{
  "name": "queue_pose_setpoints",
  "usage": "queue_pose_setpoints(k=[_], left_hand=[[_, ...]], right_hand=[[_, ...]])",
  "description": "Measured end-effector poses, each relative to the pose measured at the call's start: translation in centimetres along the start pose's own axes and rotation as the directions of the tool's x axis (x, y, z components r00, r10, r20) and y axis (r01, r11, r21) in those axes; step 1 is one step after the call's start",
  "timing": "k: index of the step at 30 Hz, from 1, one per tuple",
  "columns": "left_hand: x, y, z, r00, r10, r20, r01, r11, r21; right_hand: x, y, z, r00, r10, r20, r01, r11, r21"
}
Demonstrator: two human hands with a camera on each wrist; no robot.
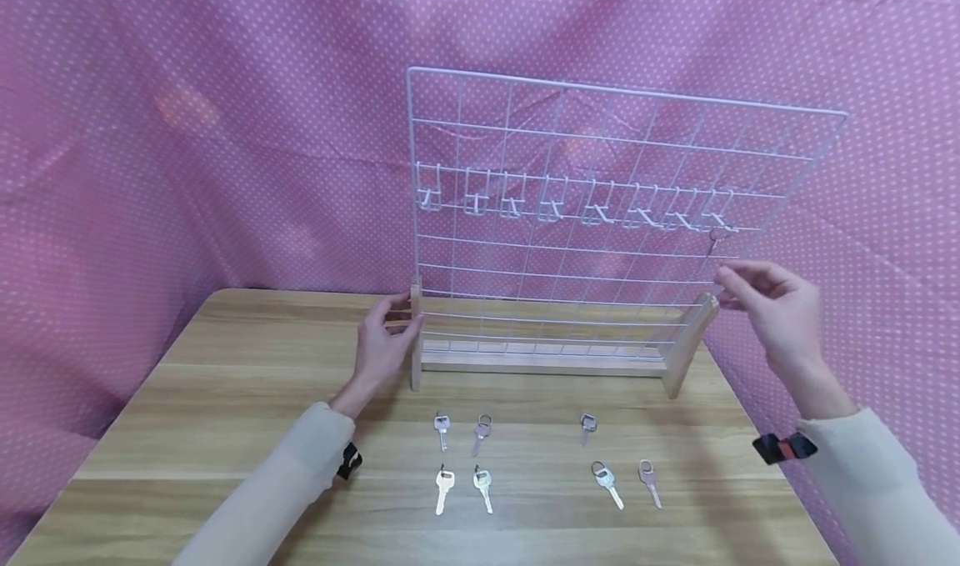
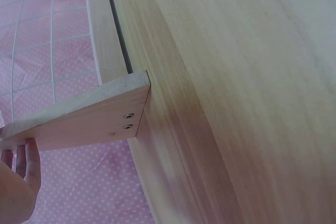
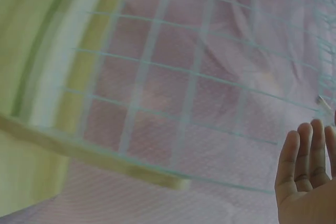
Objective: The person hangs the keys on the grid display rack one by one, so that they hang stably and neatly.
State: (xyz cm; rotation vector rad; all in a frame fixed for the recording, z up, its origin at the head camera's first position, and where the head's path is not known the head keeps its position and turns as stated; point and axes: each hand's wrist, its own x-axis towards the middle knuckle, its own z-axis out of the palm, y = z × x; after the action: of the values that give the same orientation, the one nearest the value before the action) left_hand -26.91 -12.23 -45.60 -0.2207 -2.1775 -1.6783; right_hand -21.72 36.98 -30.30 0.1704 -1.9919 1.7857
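A white wire grid rack stands on the table in wooden side posts. My left hand grips the left wooden side post, thumb in front and fingers behind; the left wrist view shows its fingers against that post. Close to the right wooden post, my right hand is raised with nothing seen in it. Its fingers are loosely extended in the right wrist view. A key hangs by its ring from the rightmost hook, just above that hand.
A row of white hooks runs across the grid. Several keys with rings lie on the wooden table before the rack, among them a gold-toned key and a silver key. Pink dotted cloth hangs behind.
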Motion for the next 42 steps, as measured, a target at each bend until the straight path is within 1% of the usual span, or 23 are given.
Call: queue_pose_setpoints(k=[1, 3, 5, 6, 10, 14, 17, 20, 23, 24, 26, 27, 29, 31, 33, 35, 39, 42], left_hand=[[0.0, 0.0, 0.0, 1.000, 0.001, -0.002, -0.001, 1.000, 0.000], [0.0, 0.0, 0.0, 1.000, 0.003, -0.005, -0.003, 1.000, -0.001], [0.0, 0.0, 0.0, 1.000, 0.002, -0.007, -0.002, 1.000, 0.000], [0.0, 0.0, 0.0, 1.000, 0.000, -0.008, 0.000, 1.000, -0.001], [0.0, -0.1, 0.0, 1.000, -0.007, -0.006, 0.007, 1.000, 0.001], [0.0, -0.1, -0.1, 1.000, -0.007, -0.007, 0.007, 1.000, 0.004], [0.0, -0.1, -0.1, 1.000, -0.008, -0.012, 0.008, 1.000, 0.005], [0.0, -0.1, -0.1, 1.000, -0.014, -0.017, 0.014, 1.000, 0.009], [0.1, -0.1, -0.1, 1.000, -0.014, -0.013, 0.015, 1.000, 0.010], [0.1, -0.1, -0.1, 1.000, -0.013, -0.010, 0.014, 1.000, 0.012], [0.1, -0.1, 0.0, 1.000, -0.012, -0.007, 0.012, 1.000, 0.011], [0.1, -0.1, 0.0, 1.000, -0.011, -0.005, 0.011, 1.000, 0.011], [0.1, 0.0, 0.0, 1.000, -0.010, -0.004, 0.010, 1.000, 0.010], [0.1, 0.1, 0.0, 1.000, -0.009, -0.001, 0.009, 1.000, 0.010], [0.1, 0.1, 0.0, 1.000, -0.007, 0.002, 0.007, 1.000, 0.008], [0.1, 0.1, 0.0, 1.000, -0.004, 0.004, 0.004, 1.000, 0.011], [0.1, 0.1, 0.0, 1.000, -0.005, 0.003, 0.004, 1.000, 0.007], [0.1, 0.0, 0.1, 1.000, -0.009, 0.003, 0.009, 1.000, 0.007]], right_hand=[[-0.5, 0.5, -0.2, 1.000, 0.009, 0.024, -0.007, 0.998, -0.068], [-1.7, 1.6, -0.6, 0.997, 0.020, 0.074, -0.005, 0.981, -0.195], [-3.0, 2.6, -0.9, 0.992, 0.026, 0.127, 0.015, 0.950, -0.312], [-3.7, 3.1, -1.1, 0.988, 0.030, 0.154, 0.026, 0.935, -0.353], [-6.4, 5.1, -1.5, 0.969, 0.103, 0.224, 0.013, 0.886, -0.463], [-8.7, 6.9, -1.6, 0.943, 0.219, 0.250, -0.046, 0.832, -0.553], [-10.2, 8.4, -1.4, 0.922, 0.268, 0.281, -0.053, 0.803, -0.593], [-11.7, 10.0, -1.3, 0.894, 0.293, 0.339, -0.038, 0.803, -0.594], [-13.0, 11.5, -1.3, 0.849, 0.329, 0.413, -0.030, 0.811, -0.584], [-13.4, 11.9, -1.4, 0.835, 0.347, 0.426, -0.041, 0.812, -0.582], [-14.0, 12.6, -1.5, 0.813, 0.364, 0.455, -0.036, 0.811, -0.584], [-14.3, 12.9, -1.5, 0.802, 0.377, 0.463, -0.042, 0.809, -0.587], [-14.7, 13.4, -1.6, 0.791, 0.392, 0.470, -0.049, 0.806, -0.590], [-15.0, 13.7, -1.6, 0.781, 0.407, 0.473, -0.061, 0.805, -0.591], [-15.3, 14.0, -1.5, 0.776, 0.425, 0.466, -0.077, 0.797, -0.599], [-15.5, 14.1, -1.4, 0.777, 0.443, 0.447, -0.093, 0.784, -0.614], [-15.7, 14.5, -1.1, 0.796, 0.444, 0.411, -0.088, 0.757, -0.647], [-15.7, 14.7, -1.1, 0.804, 0.425, 0.415, -0.058, 0.751, -0.657]])
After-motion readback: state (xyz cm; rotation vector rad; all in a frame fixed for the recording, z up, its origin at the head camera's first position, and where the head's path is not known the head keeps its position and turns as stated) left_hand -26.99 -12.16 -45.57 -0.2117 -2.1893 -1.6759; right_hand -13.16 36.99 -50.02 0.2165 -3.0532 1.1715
